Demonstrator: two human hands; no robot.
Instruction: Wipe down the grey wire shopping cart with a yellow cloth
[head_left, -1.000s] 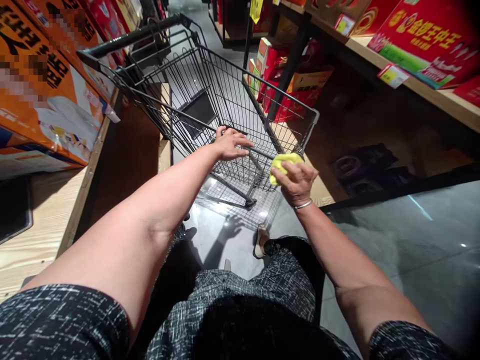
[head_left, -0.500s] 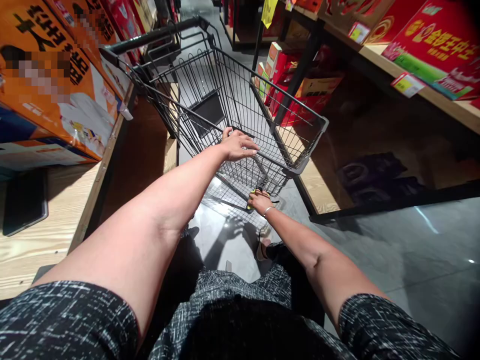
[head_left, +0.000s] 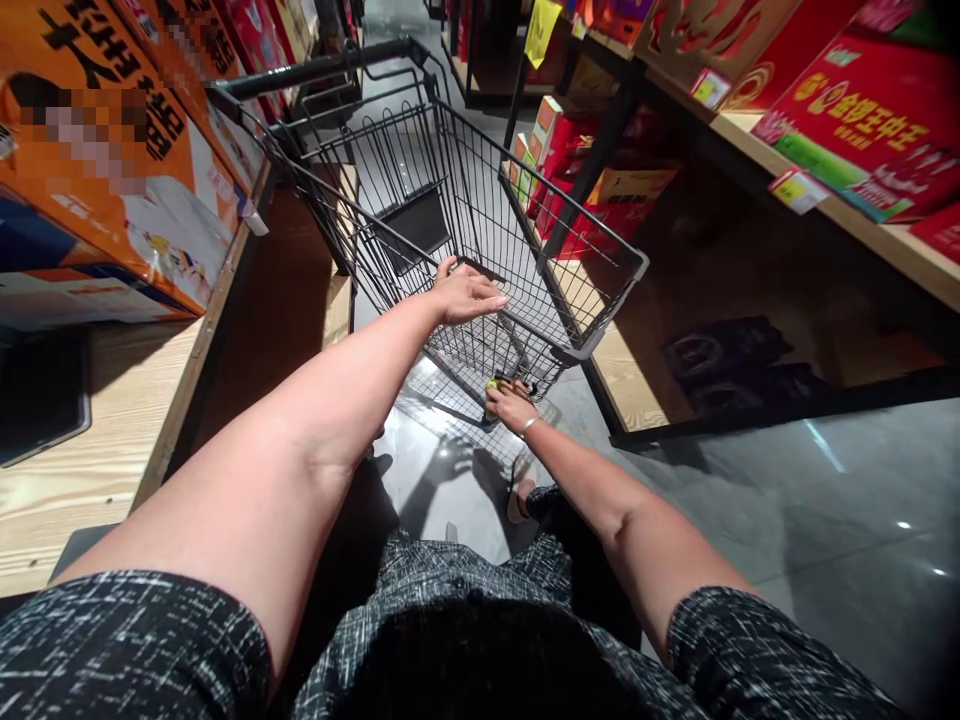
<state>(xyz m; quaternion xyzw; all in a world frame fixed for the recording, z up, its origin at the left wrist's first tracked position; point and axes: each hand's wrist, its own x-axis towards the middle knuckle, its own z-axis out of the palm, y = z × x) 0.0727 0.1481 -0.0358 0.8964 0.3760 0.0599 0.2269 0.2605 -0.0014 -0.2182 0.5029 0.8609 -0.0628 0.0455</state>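
Note:
A black wire shopping cart (head_left: 517,200) stands in front of me, its handle at the far end. My left hand (head_left: 466,294) rests on the near top rim of the basket, its fingers stretched out over the bar. Lower down, my right hand (head_left: 511,405), with a bracelet at its wrist, is closed around a small yellow and black object (head_left: 492,387) by the front of the cart. Most of that object is hidden by my fingers, so its kind is unclear. No goods show in the basket.
On the left, large orange boxes (head_left: 112,130) and a dark tablet-like device (head_left: 45,395) sit on a wooden shelf (head_left: 67,500). Red packages (head_left: 862,110) fill a shelf on the right, above dark purple bags (head_left: 727,360). Grey floor (head_left: 832,490) lies at the lower right.
My right hand and the near end of the cart have shifted slightly left in view. More of the black part shows above my right fingers. My left hand stays on the rim.

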